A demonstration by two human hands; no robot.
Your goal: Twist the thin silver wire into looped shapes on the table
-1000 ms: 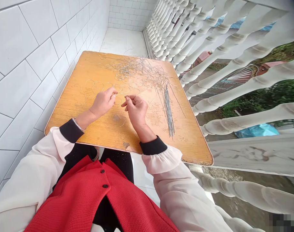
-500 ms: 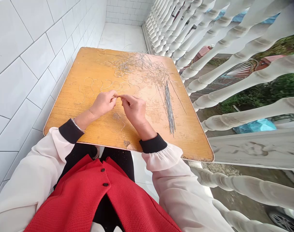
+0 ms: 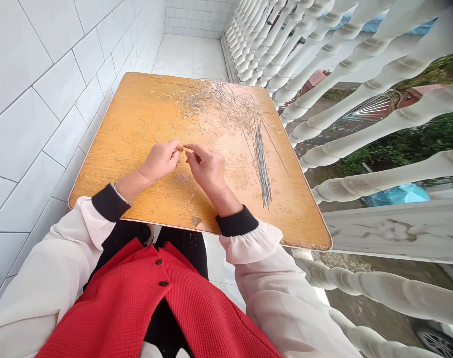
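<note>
My left hand [image 3: 162, 158] is closed in a pinch above the near middle of the wooden table [image 3: 100, 169]. Close beside it, my right hand [image 3: 207, 166] pinches too, its index fingertip almost meeting the left fingers. A thin metal wire runs between the fingertips, mostly hidden by them. Below the hands a bent length of wire [image 3: 189, 189] shows against the tabletop; I cannot tell whether it hangs from the fingers or lies flat. Several curved wire pieces [image 3: 157, 133] lie in a row just past the hands.
A tangled heap of wire [image 3: 215, 99] covers the table's far side. To the right lies a bundle of straight grey wires [image 3: 263, 169], with a few loose ones beside it. A white tiled wall [image 3: 33, 129] stands on the left, a white balustrade [image 3: 345, 104] on the right.
The right index finger has lifted and straightened slightly, and a small gap shows between the fingertips. Both hands otherwise stay in place; the view has shifted very slightly.
</note>
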